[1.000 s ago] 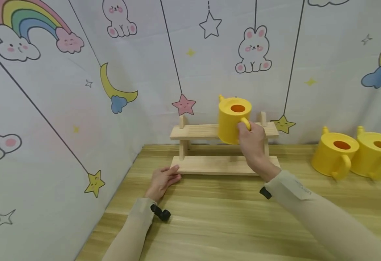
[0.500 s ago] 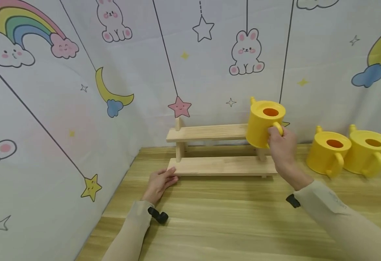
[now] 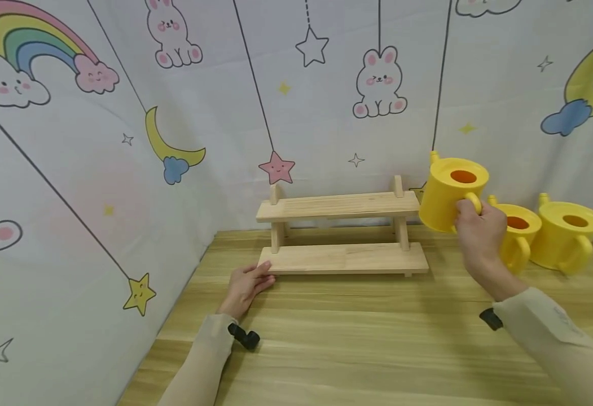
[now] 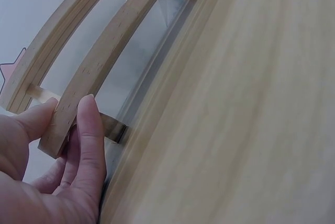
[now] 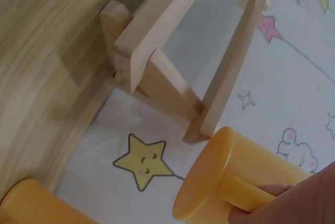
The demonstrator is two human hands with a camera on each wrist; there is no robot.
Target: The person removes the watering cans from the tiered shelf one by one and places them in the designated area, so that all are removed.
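Note:
A small two-tier wooden shelf stands on the table against the back wall. My left hand pinches the front left end of its lower board; in the left wrist view the thumb lies on one face and the fingers on the other. In my right hand is a yellow watering can, gripped by its handle and raised in the air to the right of the shelf. Its spout points toward the wall. The right wrist view shows the can's base near the end of the upper board.
Two more yellow watering cans, a nearer one and a farther-right one, stand side by side on the table at the right, the nearer partly behind my right hand. A printed cloth wall closes off the back and left of the wood-grain table.
My right hand has carried the watering can rightward, from in front of the upper board to beyond the shelf's right end. The left hand keeps its hold; the head view has shifted slightly.

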